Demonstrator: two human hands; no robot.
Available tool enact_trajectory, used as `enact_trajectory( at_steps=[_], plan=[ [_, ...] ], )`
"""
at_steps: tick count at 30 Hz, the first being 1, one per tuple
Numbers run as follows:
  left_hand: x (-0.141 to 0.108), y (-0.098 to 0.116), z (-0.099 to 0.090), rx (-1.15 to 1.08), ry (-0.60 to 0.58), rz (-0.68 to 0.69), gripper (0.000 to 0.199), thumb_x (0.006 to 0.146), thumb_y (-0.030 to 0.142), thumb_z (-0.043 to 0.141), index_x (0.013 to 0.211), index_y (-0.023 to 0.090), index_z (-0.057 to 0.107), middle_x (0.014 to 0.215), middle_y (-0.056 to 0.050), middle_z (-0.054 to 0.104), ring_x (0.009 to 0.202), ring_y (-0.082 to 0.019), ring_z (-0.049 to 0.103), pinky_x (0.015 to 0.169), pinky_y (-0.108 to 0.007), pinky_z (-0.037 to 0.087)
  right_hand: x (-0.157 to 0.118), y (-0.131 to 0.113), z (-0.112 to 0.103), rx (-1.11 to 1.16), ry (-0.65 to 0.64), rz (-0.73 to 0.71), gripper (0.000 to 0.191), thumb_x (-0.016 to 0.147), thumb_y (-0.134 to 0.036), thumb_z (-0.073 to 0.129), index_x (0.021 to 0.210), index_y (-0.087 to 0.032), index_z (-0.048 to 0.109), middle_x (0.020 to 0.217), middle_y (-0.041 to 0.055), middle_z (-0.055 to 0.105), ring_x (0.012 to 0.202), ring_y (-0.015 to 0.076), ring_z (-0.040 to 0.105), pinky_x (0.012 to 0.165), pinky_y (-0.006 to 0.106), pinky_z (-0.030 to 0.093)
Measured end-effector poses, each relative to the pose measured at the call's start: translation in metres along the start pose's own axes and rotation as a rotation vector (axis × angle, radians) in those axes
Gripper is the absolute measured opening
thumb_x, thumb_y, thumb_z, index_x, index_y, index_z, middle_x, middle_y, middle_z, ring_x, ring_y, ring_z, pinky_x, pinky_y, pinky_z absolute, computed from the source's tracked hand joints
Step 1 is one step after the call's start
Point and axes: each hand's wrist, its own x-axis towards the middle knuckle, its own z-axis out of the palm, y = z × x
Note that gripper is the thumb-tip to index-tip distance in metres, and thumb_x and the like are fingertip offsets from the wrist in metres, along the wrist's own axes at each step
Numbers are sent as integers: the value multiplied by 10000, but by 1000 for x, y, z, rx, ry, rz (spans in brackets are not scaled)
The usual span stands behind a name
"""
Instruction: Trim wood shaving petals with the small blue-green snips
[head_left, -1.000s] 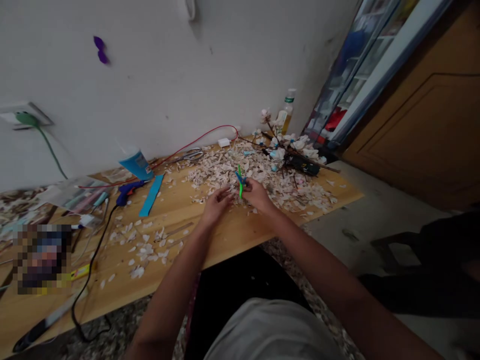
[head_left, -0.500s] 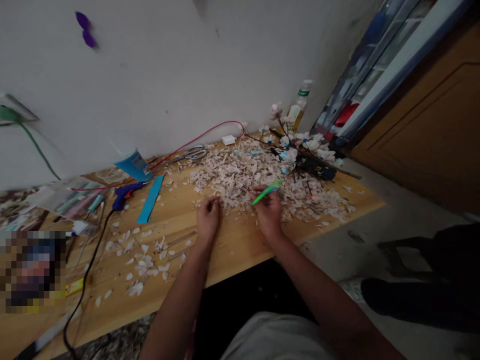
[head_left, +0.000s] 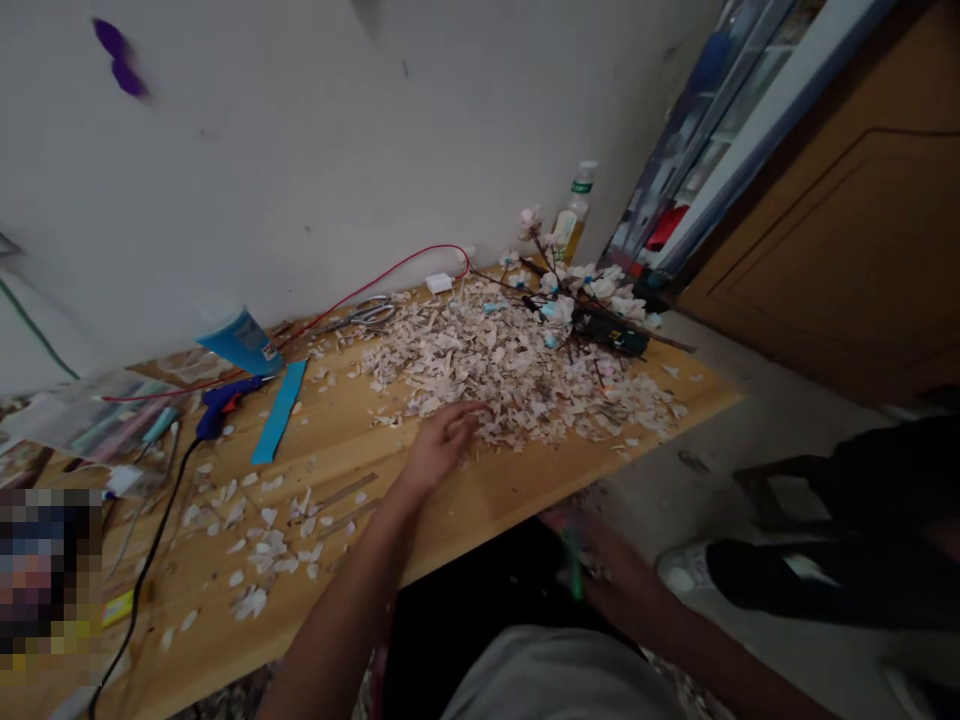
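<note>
My left hand (head_left: pixel 444 438) is at the near edge of a heap of pale petal-like scraps (head_left: pixel 517 375). Its forefinger reaches out over the scraps and the other fingers are loosely bent; I see nothing held in it. Below the table's front edge, over my lap, my right hand (head_left: pixel 592 555) is smeared by motion. A slim bright green tool (head_left: pixel 574 565) is in its grip, pointing down; its exact kind does not show. Behind the heap lie dark twigs bearing white and pale blue blossoms (head_left: pixel 559 310).
On the left are a blue glue gun (head_left: pixel 223 402) with a black cord, a blue strip (head_left: pixel 280 412) and a tilted blue cup (head_left: pixel 244 342). Scissors (head_left: pixel 373 312) lie by the wall. A bottle (head_left: pixel 571 215) stands behind the twigs. A person's dark-clad leg (head_left: pixel 772 580) is at right.
My right hand has dropped from the heap to below the table edge, taking the green tool with it. My left hand has shifted right to the scraps, forefinger now outstretched. The view has turned slightly.
</note>
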Motion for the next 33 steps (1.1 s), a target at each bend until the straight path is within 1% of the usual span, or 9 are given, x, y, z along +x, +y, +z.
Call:
enact_trajectory(
  at_steps=[3, 5, 11, 15, 19, 22, 25, 30, 33],
  plan=[
    [35, -4, -14, 261, 136, 13, 301, 961, 252, 503, 1189, 211, 695, 1209, -109, 718, 1147, -263, 656, 1042, -437, 495, -4, 19, 34, -6, -178, -22, 443, 802, -361, 613, 1235, -420, 684, 1164, 70, 718, 1148, 329, 661, 1017, 545, 518],
    [63, -7, -16, 440, 78, 51, 321, 939, 215, 521, 1210, 162, 685, 1226, -147, 698, 1183, -288, 625, 1073, -439, 460, -2, 35, 53, 7, -137, 51, 363, 837, -420, 617, 1176, -331, 714, 1128, 96, 720, 1085, 315, 672, 957, 495, 542],
    [130, -3, 35, 811, -168, 47, 428, 909, 317, 619, 1313, 176, 636, 1321, -173, 626, 1246, -342, 549, 1049, -466, 442, 19, 74, 79, -40, -184, 15, 450, 871, -528, 641, 1153, -182, 696, 1086, 131, 716, 1007, 288, 644, 921, 428, 494],
    [166, 0, 58, 763, -113, -12, 293, 898, 249, 630, 1173, 190, 710, 1247, -150, 674, 1211, -304, 583, 1012, -398, 457, 19, 84, 79, -90, -154, -37, 430, 892, -528, 618, 1123, -172, 686, 1040, 117, 713, 941, 247, 631, 872, 368, 475],
    [201, -1, 33, 509, 24, 56, 329, 951, 165, 476, 1200, 159, 693, 1164, -103, 732, 1067, -209, 660, 967, -315, 486, 21, 84, 78, -135, -149, -53, 402, 893, -525, 623, 1095, -181, 676, 993, 94, 714, 898, 226, 625, 817, 322, 454],
    [211, 1, 5, 525, 70, 180, 408, 892, 112, 511, 1267, 169, 663, 1269, -103, 696, 1172, -233, 619, 1063, -372, 438, 26, 81, 77, -184, -188, -65, 373, 901, -505, 612, 1065, -175, 670, 994, 104, 708, 902, 232, 623, 807, 317, 445],
    [205, 3, -2, 677, -22, 207, 402, 894, 135, 510, 1262, 160, 671, 1268, -132, 683, 1190, -261, 602, 1079, -402, 419, 30, 80, 77, -207, -212, -97, 371, 921, -486, 584, 1089, -164, 660, 1024, 124, 699, 923, 243, 621, 829, 334, 445],
    [190, -1, 32, 790, -281, 109, 260, 837, 215, 653, 1079, 226, 748, 1129, -107, 720, 1138, -285, 615, 1006, -383, 456, 32, 85, 78, -250, -234, -117, 398, 928, -498, 573, 1098, -147, 654, 1044, 144, 694, 932, 256, 623, 837, 354, 449],
    [193, -5, 49, 781, -302, 94, 343, 732, 134, 731, 1056, 242, 756, 1115, -99, 724, 1130, -294, 624, 974, -371, 469, 33, 86, 79, -279, -235, -110, 404, 927, -503, 579, 1114, -152, 650, 1065, 141, 695, 955, 255, 624, 848, 354, 450]
  ],
)
